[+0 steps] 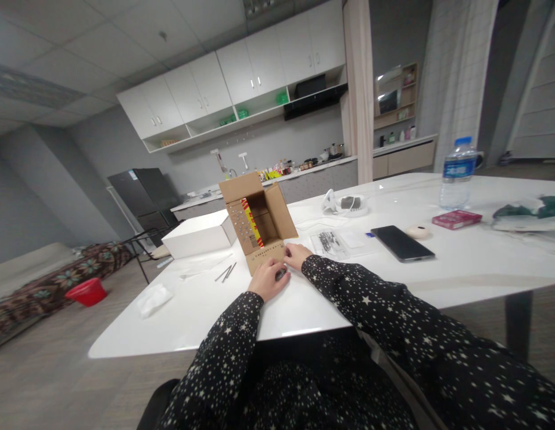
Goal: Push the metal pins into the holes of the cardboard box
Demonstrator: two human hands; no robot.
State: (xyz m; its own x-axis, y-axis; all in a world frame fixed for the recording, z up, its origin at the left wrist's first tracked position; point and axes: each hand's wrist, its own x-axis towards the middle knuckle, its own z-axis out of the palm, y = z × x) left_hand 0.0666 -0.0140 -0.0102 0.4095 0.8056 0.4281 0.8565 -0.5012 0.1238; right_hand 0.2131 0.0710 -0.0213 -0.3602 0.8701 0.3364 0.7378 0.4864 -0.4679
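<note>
An open brown cardboard box (pixel 259 221) stands on the white table (pixel 304 298), its flaps up and a red-and-yellow item showing inside. My left hand (pixel 267 280) lies on the table just in front of the box, fingers curled over a small dark object (pixel 281 274). My right hand (pixel 296 255) rests beside it at the box's front flap, fingers bent; whether it holds anything is unclear. Both sleeves are black with white stars.
A white box (pixel 199 234) sits left of the cardboard box, thin metal rods (pixel 226 272) and crumpled tissue (pixel 154 297) nearer left. To the right lie a clear bag of small parts (pixel 329 242), a black phone (pixel 403 243), a red pack (pixel 456 218), a water bottle (pixel 457 173).
</note>
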